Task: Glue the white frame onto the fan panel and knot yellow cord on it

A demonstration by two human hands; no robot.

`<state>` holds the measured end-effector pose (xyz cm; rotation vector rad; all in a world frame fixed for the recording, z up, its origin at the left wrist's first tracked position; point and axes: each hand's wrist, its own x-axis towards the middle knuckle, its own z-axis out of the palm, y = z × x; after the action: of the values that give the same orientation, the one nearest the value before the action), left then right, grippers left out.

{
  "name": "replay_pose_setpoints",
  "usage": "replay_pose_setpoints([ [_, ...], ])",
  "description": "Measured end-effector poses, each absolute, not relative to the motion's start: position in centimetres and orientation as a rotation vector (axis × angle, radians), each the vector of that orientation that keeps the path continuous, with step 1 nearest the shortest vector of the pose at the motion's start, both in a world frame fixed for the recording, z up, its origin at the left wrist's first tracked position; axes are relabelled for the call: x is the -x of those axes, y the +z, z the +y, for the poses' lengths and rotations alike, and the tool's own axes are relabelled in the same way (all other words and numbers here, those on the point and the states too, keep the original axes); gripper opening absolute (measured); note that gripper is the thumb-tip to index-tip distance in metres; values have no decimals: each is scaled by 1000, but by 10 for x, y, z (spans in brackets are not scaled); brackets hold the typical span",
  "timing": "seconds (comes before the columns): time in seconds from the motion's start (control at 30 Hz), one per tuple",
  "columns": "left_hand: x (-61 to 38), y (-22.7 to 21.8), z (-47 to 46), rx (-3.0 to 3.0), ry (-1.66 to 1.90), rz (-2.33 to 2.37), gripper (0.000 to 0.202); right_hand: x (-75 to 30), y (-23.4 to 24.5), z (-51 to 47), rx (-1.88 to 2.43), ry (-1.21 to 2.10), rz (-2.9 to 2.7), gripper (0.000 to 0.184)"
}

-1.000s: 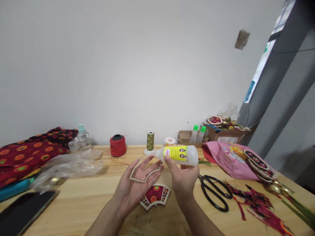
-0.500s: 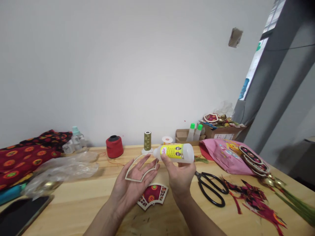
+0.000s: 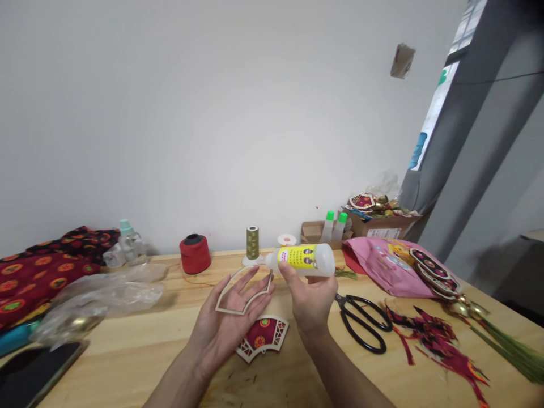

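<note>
A thin, pale fan-shaped frame rests across the palm and fingers of my left hand, which holds it tilted above the table. My right hand grips a translucent glue bottle with a yellow label, lying nearly level. Its nozzle points left at the frame's upper right corner; whether the tip touches the frame I cannot tell. Below, partly covered by my left hand, a fan-shaped wooden ornament with red patterned fabric and lattice sides lies on the table.
Black-handled scissors and fabric scraps lie to the right, near a pink bag. Red thread and green thread stand along the wall. A plastic bag and a phone are at left.
The bottle's nozzle has shifted very slightly along the frame's upper right corner. Both hands keep their hold, and the whole view has moved a little.
</note>
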<state>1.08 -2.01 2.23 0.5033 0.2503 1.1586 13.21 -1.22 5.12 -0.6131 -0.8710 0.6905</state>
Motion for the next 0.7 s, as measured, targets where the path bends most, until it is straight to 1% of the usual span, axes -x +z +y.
replay_pose_setpoints([
  [0.2,-10,22,-20,-494,1177,268,53,-129,50,-15,623,741,-919,34],
  [0.4,-9,23,-20,-483,1205,242,55,-133,49,-12,613,681,-896,40],
  [0.53,-9,22,-19,-489,1202,239,54,-132,50,-12,613,711,-908,33],
  [0.7,-9,22,-19,-500,1206,239,55,-133,49,-10,615,681,-895,40],
])
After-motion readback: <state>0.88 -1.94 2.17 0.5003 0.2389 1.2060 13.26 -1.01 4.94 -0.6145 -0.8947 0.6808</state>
